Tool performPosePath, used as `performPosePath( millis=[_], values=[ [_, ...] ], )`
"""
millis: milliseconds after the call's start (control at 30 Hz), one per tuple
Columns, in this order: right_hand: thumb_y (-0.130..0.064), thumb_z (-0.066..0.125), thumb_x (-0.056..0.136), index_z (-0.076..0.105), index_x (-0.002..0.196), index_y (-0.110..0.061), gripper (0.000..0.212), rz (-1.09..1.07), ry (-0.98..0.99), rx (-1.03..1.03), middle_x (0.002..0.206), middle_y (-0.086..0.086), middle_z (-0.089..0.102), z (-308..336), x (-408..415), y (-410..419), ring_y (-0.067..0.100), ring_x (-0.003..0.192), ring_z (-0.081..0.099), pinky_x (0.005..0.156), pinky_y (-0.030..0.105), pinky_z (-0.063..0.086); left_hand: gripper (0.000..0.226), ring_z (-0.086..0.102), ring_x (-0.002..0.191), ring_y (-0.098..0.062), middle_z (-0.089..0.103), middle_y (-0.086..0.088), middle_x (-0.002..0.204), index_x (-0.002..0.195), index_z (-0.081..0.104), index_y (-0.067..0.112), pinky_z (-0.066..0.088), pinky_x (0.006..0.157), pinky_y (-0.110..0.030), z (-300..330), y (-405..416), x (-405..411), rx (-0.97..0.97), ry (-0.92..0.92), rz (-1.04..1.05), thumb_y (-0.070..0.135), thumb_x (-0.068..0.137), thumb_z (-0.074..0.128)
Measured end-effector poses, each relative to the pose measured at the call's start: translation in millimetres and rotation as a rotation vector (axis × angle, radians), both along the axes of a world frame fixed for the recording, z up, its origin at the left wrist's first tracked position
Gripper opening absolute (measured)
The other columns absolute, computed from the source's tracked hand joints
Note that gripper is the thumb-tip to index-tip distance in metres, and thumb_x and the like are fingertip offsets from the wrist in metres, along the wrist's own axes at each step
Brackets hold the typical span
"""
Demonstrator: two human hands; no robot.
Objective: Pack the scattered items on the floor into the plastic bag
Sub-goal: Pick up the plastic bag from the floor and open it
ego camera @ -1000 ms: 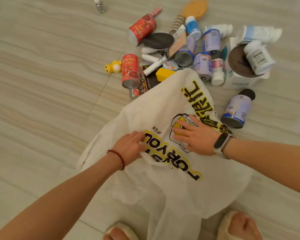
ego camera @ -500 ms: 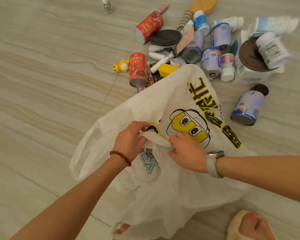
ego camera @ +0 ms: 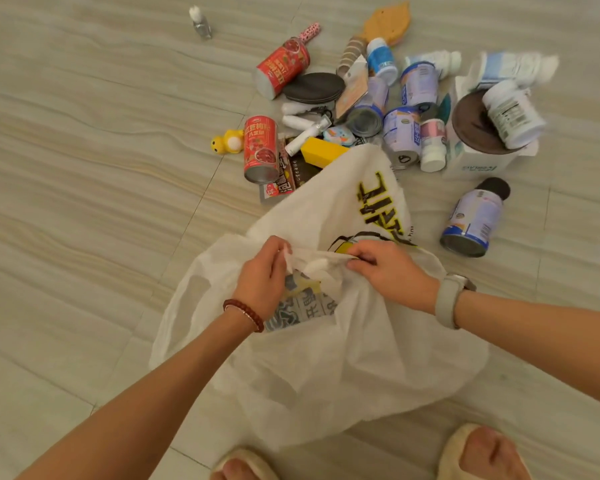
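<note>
A white plastic bag [ego camera: 343,358] with yellow and black print lies crumpled on the floor in front of me. My left hand [ego camera: 262,278] pinches a fold of the bag's rim, and my right hand [ego camera: 388,271] pinches the same rim just to the right. Beyond the bag lies a pile of scattered items: two red cans [ego camera: 260,148], several purple-and-white cans [ego camera: 404,133], a lone purple bottle [ego camera: 471,220] at the right, a yellow block [ego camera: 321,152], a small yellow toy [ego camera: 227,142] and white bottles [ego camera: 511,114].
A white box [ego camera: 478,161] with a brown lid stands at the pile's right. A small clear bottle [ego camera: 200,22] stands apart at the far left. My two slippered feet [ego camera: 478,452] show at the bottom edge. Bare tiled floor [ego camera: 84,168] spreads to the left.
Both hands went from resting flat on the bag to pinching its rim and lifting it. The bag's mouth has bunched up between them.
</note>
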State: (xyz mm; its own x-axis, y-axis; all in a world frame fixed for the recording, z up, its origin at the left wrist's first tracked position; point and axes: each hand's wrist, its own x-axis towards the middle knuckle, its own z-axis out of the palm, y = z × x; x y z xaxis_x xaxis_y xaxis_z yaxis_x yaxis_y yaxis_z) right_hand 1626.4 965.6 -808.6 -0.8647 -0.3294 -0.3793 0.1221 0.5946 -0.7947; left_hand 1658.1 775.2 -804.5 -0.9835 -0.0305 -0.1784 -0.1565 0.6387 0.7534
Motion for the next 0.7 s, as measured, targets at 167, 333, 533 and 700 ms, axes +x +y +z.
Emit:
performPosePath(
  millis=[167, 333, 533, 700],
  values=[
    [0.000, 0.046, 0.092, 0.062, 0.096, -0.012, 0.021, -0.498, -0.532, -0.384, 0.082, 0.004, 0.058, 4, -12, -8, 0.017, 0.078, 0.055, 0.070, 0.028, 0.048, 0.032, 0.054, 0.065, -0.021, 0.053, 0.000, 0.081, 0.111, 0.049, 0.011, 0.042, 0.057, -0.029, -4, -9, 15, -0.118, 0.033, -0.177, 0.025, 0.090, 0.031],
    [-0.002, 0.036, 0.095, 0.047, 0.094, -0.021, 0.023, -0.589, -0.374, -0.285, 0.095, 0.007, 0.049, -3, -16, -9, 0.009, 0.067, 0.043, 0.057, 0.020, 0.038, 0.048, 0.049, 0.050, -0.012, 0.044, -0.002, 0.112, 0.126, 0.038, 0.030, 0.044, 0.049, -0.023, 1, -11, 15, -0.320, 0.206, -0.416, 0.056, 0.087, 0.026],
    [-0.018, 0.035, 0.096, 0.047, 0.092, -0.023, 0.014, -0.043, 0.215, -0.017, 0.077, -0.004, 0.044, 11, -8, 8, 0.016, 0.061, 0.042, 0.056, 0.027, 0.034, 0.044, 0.062, 0.062, -0.016, 0.066, -0.004, 0.094, 0.113, 0.051, 0.028, 0.048, 0.036, -0.024, 4, -10, 5, -0.523, 0.485, -0.550, 0.051, 0.095, 0.019],
    [-0.045, 0.052, 0.083, 0.048, 0.119, -0.015, 0.048, 0.445, 0.556, 0.361, 0.115, 0.004, 0.046, 13, 1, 14, 0.019, 0.079, 0.053, 0.054, 0.024, 0.037, 0.061, 0.053, 0.063, -0.018, 0.062, 0.005, 0.062, 0.064, 0.061, 0.017, 0.033, 0.048, -0.022, 12, -1, -7, -0.577, 0.533, -0.359, 0.046, 0.096, 0.017]
  ],
)
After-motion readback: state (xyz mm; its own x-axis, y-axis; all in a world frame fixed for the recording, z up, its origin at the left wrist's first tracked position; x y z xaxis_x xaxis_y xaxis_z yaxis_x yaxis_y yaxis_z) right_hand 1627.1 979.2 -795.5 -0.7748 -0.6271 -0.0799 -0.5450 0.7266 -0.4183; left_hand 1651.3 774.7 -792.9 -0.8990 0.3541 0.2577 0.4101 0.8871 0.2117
